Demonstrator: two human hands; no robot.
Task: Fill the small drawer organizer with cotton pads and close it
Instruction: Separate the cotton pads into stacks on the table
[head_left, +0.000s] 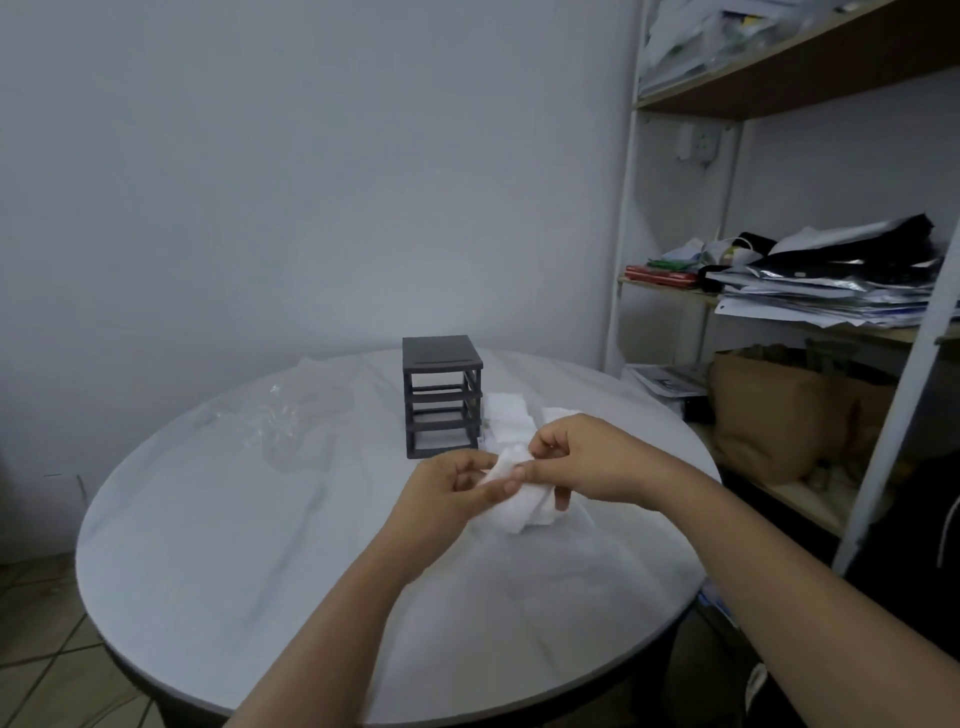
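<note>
The small dark grey drawer organizer (441, 397) stands upright near the far middle of the round table, its drawer slots looking empty. Just right of it lie loose white cotton pads (508, 418) on the tabletop. In front of the organizer, my left hand (452, 496) and my right hand (587, 460) meet above the table and both pinch a bunch of white cotton pads (519, 501). Fingers hide part of the bunch.
The round table (234, 519) has a white cover. A crumpled clear plastic wrapper (280, 421) lies at its far left. A white-framed shelf unit (779, 291) with papers, bags and a brown bag (774, 410) stands close on the right. Tiled floor shows at the lower left.
</note>
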